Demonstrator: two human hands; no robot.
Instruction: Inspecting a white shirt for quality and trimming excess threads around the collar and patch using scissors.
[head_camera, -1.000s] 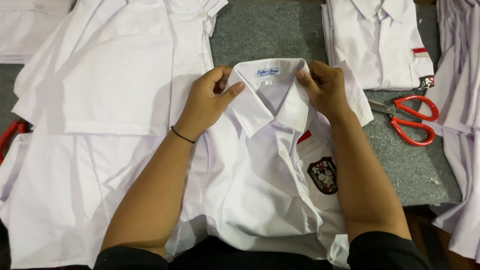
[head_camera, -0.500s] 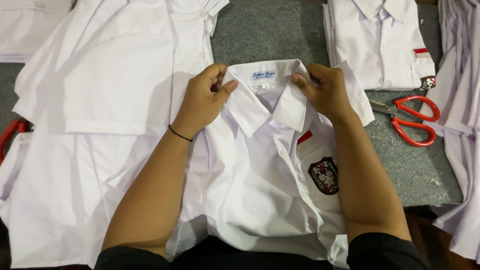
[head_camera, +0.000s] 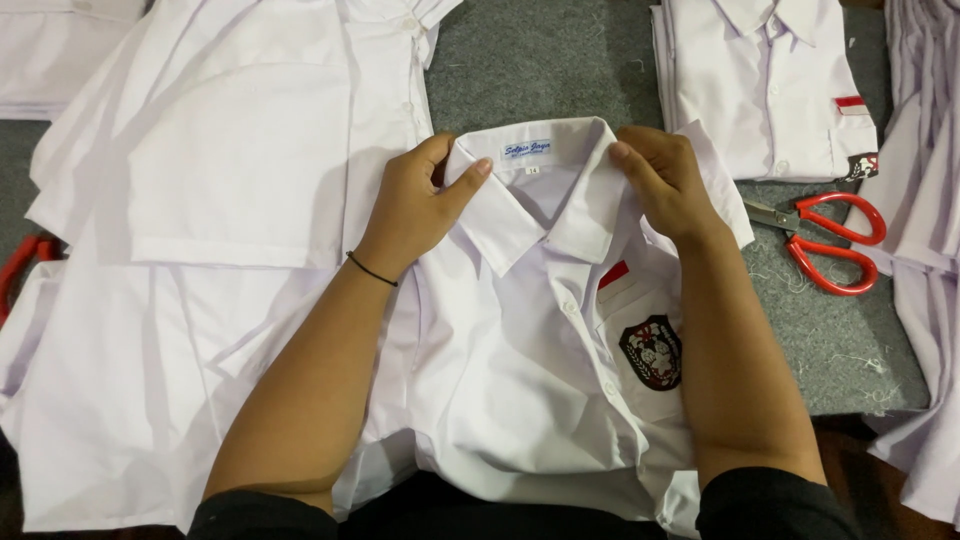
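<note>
A white buttoned shirt (head_camera: 520, 380) lies front-up before me, with a dark crest badge (head_camera: 651, 352) and a small red strip on its chest pocket. My left hand (head_camera: 415, 205) pinches the left side of its collar (head_camera: 535, 195), thumb across the collar's top edge. My right hand (head_camera: 665, 185) grips the collar's right side, fingers curled over the fold. A thin black band circles my left wrist.
An unfolded white shirt (head_camera: 200, 230) is spread at the left. A folded white shirt (head_camera: 765, 85) lies at the top right, red-handled scissors (head_camera: 825, 235) beside it. More white cloth hangs at the right edge (head_camera: 930, 180). Grey felt (head_camera: 540, 60) covers the table.
Both hands stay on the collar; the fingers have shifted slightly, pressing the collar flatter. The shirt has not moved.
</note>
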